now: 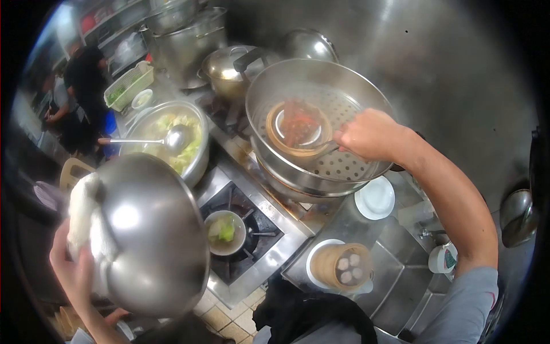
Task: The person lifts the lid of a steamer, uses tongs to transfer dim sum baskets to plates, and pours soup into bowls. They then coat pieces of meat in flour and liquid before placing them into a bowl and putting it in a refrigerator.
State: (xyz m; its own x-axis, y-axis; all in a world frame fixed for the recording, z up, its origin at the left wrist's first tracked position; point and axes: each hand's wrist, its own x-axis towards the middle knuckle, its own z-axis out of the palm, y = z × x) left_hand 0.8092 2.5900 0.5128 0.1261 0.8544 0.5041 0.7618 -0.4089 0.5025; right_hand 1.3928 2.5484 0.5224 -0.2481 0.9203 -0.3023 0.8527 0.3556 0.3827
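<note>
My left hand [73, 261] grips the white cloth [86, 212] wrapped on the handle of a big domed metal lid [163, 246], tilted up at the left. Over the large steamer pot [378, 106] my right hand [366, 136] is closed around a thin metal tool [327, 150] whose far end meets the rim of a bamboo steamer basket [275, 137]; I cannot tell what kind of tool it is. Inside that basket, reddish-brown food [301, 123] sits on a white dish. The basket overlaps the perforated steamer tray [338, 166], with faint steam around it.
Left of the steamer stands a large pot of cut vegetables [197, 146] with a ladle [176, 137] across it. A small pan [226, 245] sits on the burner. Nearer me are a bamboo basket of round dumplings [338, 252], a white bowl [375, 198] and a sink [395, 286]. People [83, 77] stand far left.
</note>
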